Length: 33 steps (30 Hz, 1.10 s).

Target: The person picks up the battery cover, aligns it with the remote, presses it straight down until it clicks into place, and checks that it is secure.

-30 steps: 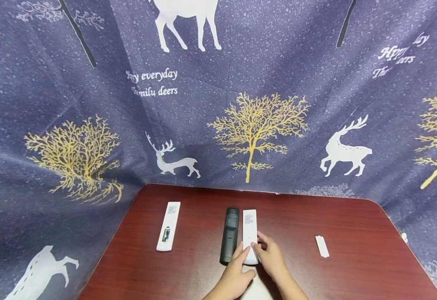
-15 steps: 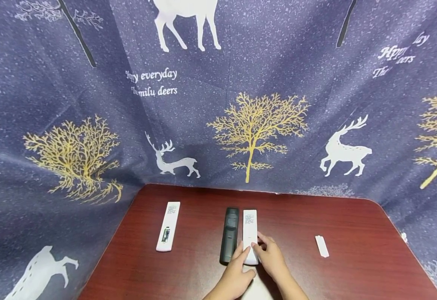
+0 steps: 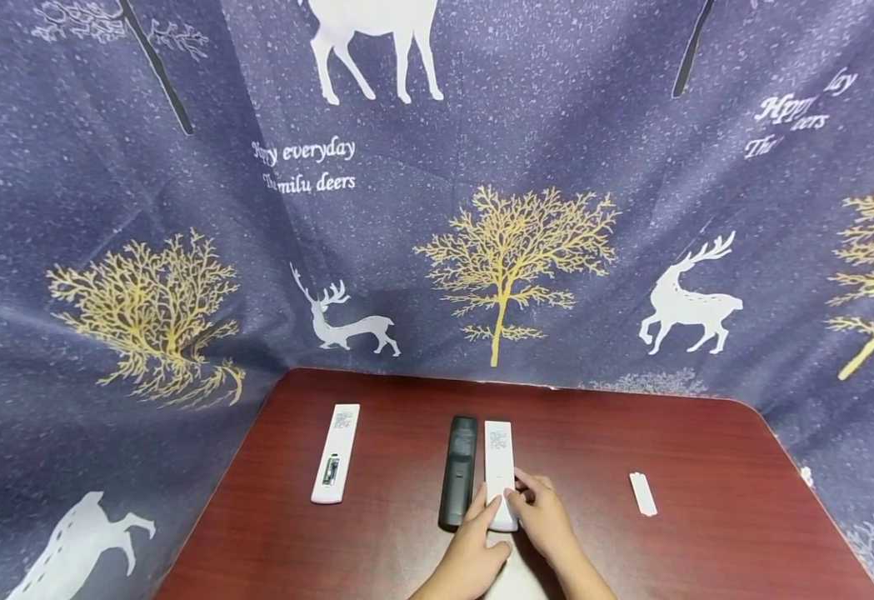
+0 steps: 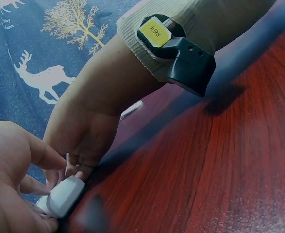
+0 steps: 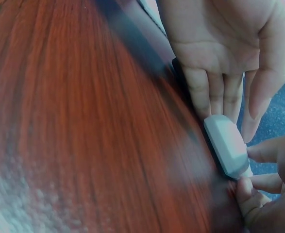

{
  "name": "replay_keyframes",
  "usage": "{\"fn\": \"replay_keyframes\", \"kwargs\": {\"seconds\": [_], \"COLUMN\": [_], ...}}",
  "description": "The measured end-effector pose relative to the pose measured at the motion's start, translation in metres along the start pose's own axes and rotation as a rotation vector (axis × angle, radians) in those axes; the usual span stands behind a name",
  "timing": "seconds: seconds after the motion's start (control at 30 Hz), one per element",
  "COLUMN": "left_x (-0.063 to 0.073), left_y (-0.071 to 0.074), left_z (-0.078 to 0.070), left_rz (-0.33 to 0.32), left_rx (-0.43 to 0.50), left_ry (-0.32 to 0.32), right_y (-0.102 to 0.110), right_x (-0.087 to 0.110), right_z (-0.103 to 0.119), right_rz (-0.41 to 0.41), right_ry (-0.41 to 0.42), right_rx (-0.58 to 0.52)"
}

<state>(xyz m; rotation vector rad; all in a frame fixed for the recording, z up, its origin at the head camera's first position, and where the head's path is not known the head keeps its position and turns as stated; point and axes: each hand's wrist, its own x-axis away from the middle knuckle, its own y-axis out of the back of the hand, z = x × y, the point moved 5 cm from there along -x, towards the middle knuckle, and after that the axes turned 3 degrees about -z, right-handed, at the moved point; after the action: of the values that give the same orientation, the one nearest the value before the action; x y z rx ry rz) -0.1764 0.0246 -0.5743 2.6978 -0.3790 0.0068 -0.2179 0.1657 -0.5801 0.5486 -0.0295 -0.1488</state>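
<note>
A white remote control (image 3: 500, 467) lies back side up in the middle of the table, its printed label at the far end. My left hand (image 3: 469, 550) holds its near part from the left side. From the right, my right hand (image 3: 546, 518) grips the same remote, its thumb on the back cover. The remote's rounded near end (image 4: 67, 196) shows between both hands in the left wrist view. Right beside it on the left is a black remote control (image 3: 457, 473), also back side up, with my left fingers close to it.
Another white remote control (image 3: 337, 454) lies at the left with its battery compartment uncovered and a green battery inside. A small white battery cover (image 3: 642, 493) rests at the right. Behind the reddish-brown table (image 3: 579, 433) hangs a blue patterned cloth (image 3: 377, 217).
</note>
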Motion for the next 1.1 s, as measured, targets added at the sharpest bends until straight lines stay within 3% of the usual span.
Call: {"fn": "replay_keyframes", "kwargs": {"seconds": [0.6,1.1], "left_x": [-0.0006,0.0005], "left_y": [-0.0012,-0.0005], "left_z": [0.0014,0.001], "left_rz": [0.018,0.005], "left_rx": [-0.024,-0.038], "left_ry": [-0.006,-0.007], "right_y": [-0.0022,-0.0029], "right_x": [-0.0004,-0.0008], "right_z": [-0.0059,-0.0067], "right_rz": [0.012,0.0], "right_ry": [-0.012,-0.013], "right_rx": [-0.077,-0.034]}}
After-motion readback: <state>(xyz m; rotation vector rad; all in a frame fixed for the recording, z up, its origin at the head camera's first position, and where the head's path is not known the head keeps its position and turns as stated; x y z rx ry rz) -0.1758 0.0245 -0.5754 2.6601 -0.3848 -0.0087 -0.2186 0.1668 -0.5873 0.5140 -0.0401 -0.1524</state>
